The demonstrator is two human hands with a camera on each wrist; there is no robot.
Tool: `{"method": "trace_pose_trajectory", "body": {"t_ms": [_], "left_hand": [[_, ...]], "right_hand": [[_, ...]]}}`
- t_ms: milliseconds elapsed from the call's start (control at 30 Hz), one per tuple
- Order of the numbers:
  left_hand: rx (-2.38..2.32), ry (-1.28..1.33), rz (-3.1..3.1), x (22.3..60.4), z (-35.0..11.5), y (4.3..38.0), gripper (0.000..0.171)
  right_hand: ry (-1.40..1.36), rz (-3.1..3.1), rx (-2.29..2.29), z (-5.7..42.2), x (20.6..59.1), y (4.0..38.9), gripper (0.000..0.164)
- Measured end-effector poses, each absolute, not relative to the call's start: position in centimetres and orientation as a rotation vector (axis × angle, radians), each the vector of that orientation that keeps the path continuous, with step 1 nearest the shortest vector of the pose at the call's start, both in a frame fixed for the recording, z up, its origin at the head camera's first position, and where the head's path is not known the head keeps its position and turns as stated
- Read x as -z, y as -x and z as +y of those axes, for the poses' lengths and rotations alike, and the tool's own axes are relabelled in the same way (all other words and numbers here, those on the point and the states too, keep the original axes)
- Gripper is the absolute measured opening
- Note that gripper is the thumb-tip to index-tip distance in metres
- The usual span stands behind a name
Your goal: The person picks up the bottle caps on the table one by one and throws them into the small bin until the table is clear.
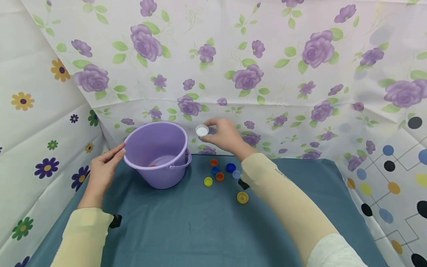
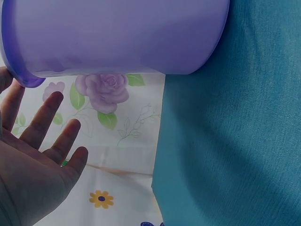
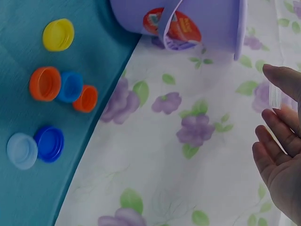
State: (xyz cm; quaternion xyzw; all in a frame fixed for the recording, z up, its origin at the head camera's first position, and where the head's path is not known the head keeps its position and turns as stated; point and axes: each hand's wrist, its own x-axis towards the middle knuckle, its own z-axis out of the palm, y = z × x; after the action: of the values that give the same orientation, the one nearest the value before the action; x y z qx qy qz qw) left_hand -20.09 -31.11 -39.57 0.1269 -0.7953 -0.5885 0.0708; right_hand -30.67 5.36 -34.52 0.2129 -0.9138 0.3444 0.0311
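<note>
A purple bucket (image 1: 166, 178) stands at the back left of the cloth-covered table, with a small reddish thing (image 1: 152, 165) on its inside floor. My left hand (image 1: 102, 172) pinches the bucket's left rim between thumb and forefinger; the other fingers stand free of it in the left wrist view. To the right of the bucket, my right hand (image 1: 225, 137) holds a white bottle cap (image 1: 202, 131) between thumb and fingers, raised to about rim height. In the right wrist view the cap (image 3: 275, 95) shows edge-on between thumb and forefinger.
Several loose caps lie right of the bucket: orange (image 1: 214, 162), light blue (image 1: 236, 174), dark blue (image 1: 231, 168) and yellow (image 1: 208, 181) among them. Another yellow cap (image 1: 242, 197) sits nearer the front. The bucket's handle (image 1: 188, 159) hangs on its right side. Flowered cloth (image 1: 207, 92) hangs behind.
</note>
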Motion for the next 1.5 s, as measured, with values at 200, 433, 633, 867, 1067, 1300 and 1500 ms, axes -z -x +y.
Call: {"method": "trace_pose_trajectory", "body": {"t_ms": [200,433,633,867,1067,1300,1500], "left_hand": [[1.764,-0.385,-2.394,40.2,-31.5,20.4,0.055],[1.748,-0.398,-2.394,40.4,-31.7,20.3,0.055],[1.775,-0.392,-2.386,39.8,-31.4,19.9,0.055],[1.806,-0.370,-2.362,40.3,-31.5,20.4,0.054],[1.759,-0.374,-2.359,41.0,-31.8,20.9,0.052],[1.681,-0.367,-2.380,40.8,-31.6,20.8,0.050],[1.643,-0.364,-2.404,39.8,-30.8,20.1,0.050]], "right_hand": [[-0.690,-2.813,-1.109,3.5,34.1,30.3,0.049],[-0.747,-2.810,-1.167,1.0,33.8,29.6,0.049],[-0.801,-2.804,-1.117,-1.0,33.8,29.2,0.049],[-0.861,-2.837,-1.072,-3.3,33.9,28.9,0.049],[-0.947,-2.811,-0.914,-5.1,34.0,29.0,0.048],[-1.023,-2.797,-0.834,-6.5,34.2,28.8,0.049],[-1.030,-2.821,-0.819,-7.0,34.5,28.8,0.050]]}}
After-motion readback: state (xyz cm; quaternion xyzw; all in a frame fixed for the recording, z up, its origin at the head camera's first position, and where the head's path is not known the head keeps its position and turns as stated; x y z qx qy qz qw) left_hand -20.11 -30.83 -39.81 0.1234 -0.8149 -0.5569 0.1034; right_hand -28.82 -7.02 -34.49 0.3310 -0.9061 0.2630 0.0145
